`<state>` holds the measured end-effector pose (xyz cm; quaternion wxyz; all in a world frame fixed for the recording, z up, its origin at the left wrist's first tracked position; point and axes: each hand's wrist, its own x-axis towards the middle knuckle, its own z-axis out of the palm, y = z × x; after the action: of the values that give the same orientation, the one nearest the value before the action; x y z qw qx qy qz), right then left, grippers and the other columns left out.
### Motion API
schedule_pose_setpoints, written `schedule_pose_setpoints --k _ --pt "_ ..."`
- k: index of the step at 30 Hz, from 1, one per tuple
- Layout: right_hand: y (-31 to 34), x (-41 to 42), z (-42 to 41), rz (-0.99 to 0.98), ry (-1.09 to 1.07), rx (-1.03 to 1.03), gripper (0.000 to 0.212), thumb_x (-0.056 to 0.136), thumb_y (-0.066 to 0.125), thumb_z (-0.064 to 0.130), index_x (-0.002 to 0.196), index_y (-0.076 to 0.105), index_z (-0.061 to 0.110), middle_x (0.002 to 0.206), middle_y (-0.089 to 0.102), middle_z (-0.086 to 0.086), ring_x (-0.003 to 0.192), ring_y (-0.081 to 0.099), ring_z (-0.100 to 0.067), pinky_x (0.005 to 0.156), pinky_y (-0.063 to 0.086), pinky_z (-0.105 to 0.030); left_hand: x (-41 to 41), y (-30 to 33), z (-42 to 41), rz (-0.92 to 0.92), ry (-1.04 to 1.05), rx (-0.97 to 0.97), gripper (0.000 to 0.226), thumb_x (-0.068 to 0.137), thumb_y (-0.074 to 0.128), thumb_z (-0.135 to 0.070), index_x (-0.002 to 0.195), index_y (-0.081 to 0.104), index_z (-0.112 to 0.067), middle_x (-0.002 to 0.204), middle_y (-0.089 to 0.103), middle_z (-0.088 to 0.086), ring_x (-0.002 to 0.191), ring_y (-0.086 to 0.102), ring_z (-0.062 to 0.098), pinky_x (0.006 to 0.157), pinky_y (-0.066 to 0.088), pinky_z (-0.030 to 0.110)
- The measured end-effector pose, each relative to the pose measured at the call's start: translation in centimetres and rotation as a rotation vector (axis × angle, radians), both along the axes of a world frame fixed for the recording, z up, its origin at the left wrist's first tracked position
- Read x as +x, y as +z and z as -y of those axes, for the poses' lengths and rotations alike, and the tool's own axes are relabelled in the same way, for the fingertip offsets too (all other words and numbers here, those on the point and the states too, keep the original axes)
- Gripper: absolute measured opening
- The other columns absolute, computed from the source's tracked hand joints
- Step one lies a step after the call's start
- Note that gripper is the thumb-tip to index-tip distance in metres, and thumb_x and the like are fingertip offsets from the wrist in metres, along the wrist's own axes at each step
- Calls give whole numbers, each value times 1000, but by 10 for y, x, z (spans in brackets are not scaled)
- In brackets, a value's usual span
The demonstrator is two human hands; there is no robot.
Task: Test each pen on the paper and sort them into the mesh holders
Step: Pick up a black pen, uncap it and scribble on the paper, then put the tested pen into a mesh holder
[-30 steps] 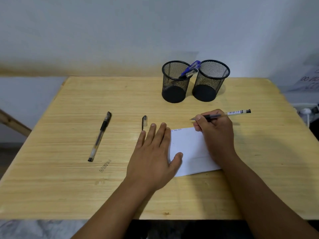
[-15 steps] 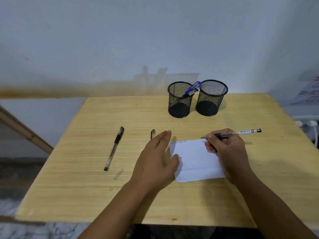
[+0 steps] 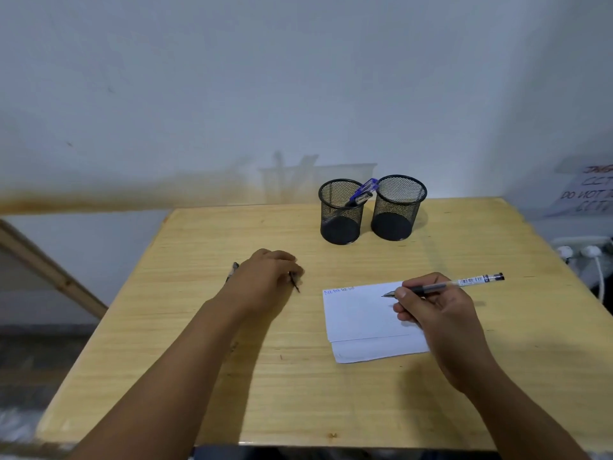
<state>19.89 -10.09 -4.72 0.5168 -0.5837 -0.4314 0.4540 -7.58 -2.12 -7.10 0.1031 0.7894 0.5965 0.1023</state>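
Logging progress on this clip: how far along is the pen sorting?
Done: one blue pen stands in the left holder. In hand: the right hand holds a pen over the paper; the left hand picks up its cap. Left: another pen, and the right holder looks empty.

The scene is lit dimly and evenly, with a cool bluish cast laid over the wall (image 3: 298, 78). Soft shadows are thrown to the right of the mesh holders (image 3: 398, 207) and under the right hand (image 3: 438, 313) onto the paper (image 3: 361, 313), so the light is judged to come from the upper left. No glare is seen on the tabletop (image 3: 331, 393). Straight edges are bowed outward by the wide-angle lens, most strongly at the corners. Slight motion blur is seen at the left hand (image 3: 265, 280), and the notice (image 3: 587, 190) at the right edge is rendered soft.
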Motion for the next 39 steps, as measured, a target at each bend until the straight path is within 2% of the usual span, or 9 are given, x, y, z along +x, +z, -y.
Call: schedule_pose_setpoints --k 3,7,10,13,18,22,29,35,39 --pt "6 3 2 -7 5 16 6 87 69 4 90 66 9 76 74 -9 74 72 -26 78 60 -42 -2 6 4 25 27 6 19 89 57 -25 97 68 -37 110 66 -17 104 53 16 81 50 42" --pt "17 2 5 -26 26 66 12 83 72 -1 88 64 7 79 75 -7 78 71 -30 77 59 -39 1 16 19 263 112 -3 10 88 66 -32 93 69 -39 85 68 -23 84 61 -1 72 49 26" --pt "26 -1 7 -10 70 123 12 81 73 -2 86 66 7 79 75 -6 75 70 -27 69 59 -27 17 28 38 464 96 -4 12 88 71 -26 91 72 -37 85 71 -22 80 62 0 68 45 16" --pt "36 -5 10 33 133 185 14 80 75 -1 86 67 9 79 76 -3 71 70 -18 66 57 -23 35 38 55 613 103 14 14 86 74 -24 93 75 -36 84 72 -23 79 61 0 66 42 7" --pt "44 -9 11 66 170 285 15 78 76 -2 88 68 6 82 77 -1 76 73 -13 68 56 -19 56 42 67 768 87 4 17 84 76 -23 95 77 -36 86 72 -23 79 64 5 72 48 16" --pt "44 -8 13 104 176 308 16 76 78 -1 87 70 9 83 77 0 78 73 -14 68 56 -18 67 46 74 812 66 17 19 84 76 -21 94 77 -38 86 73 -22 83 66 8 74 52 23" --pt "40 -4 18 115 166 287 16 74 82 6 84 75 17 80 77 2 78 74 -15 69 56 -21 80 53 82 889 14 20 24 84 75 -13 92 78 -36 84 74 -16 82 67 6 72 45 10" --pt "37 2 22 121 126 259 16 72 83 10 79 77 23 79 77 4 77 73 -13 67 56 -22 92 55 85 881 1 33 29 85 73 -9 88 77 -38 84 74 -19 84 68 5 72 46 12" --pt "36 10 22 94 147 224 19 73 82 5 77 78 24 80 77 3 77 72 -11 65 53 -18 102 55 86 868 -17 39 25 85 72 -8 88 78 -31 84 74 -20 85 68 4 73 44 11"
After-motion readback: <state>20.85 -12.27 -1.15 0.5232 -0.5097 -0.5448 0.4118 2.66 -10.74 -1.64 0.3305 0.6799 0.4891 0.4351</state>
